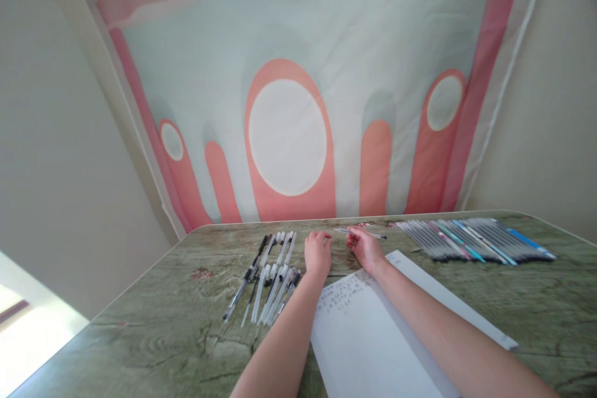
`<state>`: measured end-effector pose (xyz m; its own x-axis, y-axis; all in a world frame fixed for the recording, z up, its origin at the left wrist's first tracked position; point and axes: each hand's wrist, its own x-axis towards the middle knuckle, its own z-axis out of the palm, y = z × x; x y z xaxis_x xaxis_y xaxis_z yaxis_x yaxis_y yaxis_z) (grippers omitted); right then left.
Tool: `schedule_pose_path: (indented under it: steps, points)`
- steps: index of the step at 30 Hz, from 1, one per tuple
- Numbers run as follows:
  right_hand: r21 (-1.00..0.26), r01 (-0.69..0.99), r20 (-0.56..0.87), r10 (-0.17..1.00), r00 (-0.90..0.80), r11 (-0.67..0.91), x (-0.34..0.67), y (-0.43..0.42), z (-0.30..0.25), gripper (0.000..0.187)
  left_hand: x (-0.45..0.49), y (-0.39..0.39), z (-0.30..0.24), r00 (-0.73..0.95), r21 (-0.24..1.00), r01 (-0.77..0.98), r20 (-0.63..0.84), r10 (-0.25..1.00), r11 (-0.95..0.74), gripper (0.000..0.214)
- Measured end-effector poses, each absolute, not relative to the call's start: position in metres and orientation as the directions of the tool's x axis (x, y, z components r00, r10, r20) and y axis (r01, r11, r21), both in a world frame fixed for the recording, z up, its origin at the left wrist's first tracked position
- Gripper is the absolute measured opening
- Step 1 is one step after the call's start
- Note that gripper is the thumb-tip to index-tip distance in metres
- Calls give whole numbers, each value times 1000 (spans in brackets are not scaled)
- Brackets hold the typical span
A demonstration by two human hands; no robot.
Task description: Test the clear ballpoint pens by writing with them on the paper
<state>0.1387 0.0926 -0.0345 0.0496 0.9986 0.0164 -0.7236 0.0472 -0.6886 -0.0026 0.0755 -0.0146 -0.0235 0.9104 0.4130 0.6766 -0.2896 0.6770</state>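
My right hand (365, 247) holds a thin pen (375, 235) that lies nearly level just above the green table (140, 329), near its far edge. My left hand (318, 252) rests on the table close beside it, fingers curled, nothing visible in it. A white sheet of paper (368, 348) with some handwriting near its top lies under my forearms. Left of my left hand lies a loose pile of several pens with white caps (270, 280).
At the back right a neat row of several pens (476, 239) lies side by side, some with blue or pink parts. A pink, white and pale blue patterned cloth (289, 137) hangs on the wall behind the table.
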Motion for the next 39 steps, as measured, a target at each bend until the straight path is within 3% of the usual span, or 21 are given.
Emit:
schedule_pose_path:
  steps: [4, 8, 17, 26, 31, 39]
  points:
    - [-688, -723, 26, 998, 62, 63, 139, 89, -31, 13, -1, 81, -21, -100, 881, 364, 359, 928, -302, 17]
    - [-717, -694, 34, 998, 59, 66, 138, 89, -32, 15, -1, 89, -33, -103, 929, 226, 322, 941, -293, 20]
    - [-760, -643, 22, 992, 123, 96, 134, 95, -41, 9, -6, 101, -45, -156, 951, 212, 259, 953, -224, 24]
    - [-819, -558, 48, 985, 167, 135, 130, 94, -43, 10, 0, 94, -40, -107, 938, 235, 286, 952, -255, 26]
    - [-906, -375, 137, 974, 181, 197, 128, 88, -42, 13, 2, 93, -43, -72, 932, 206, 318, 945, -298, 27]
    - [-904, -398, 137, 987, 79, 157, 130, 84, -37, 20, -1, 85, -33, 40, 851, 309, 434, 900, -425, 21]
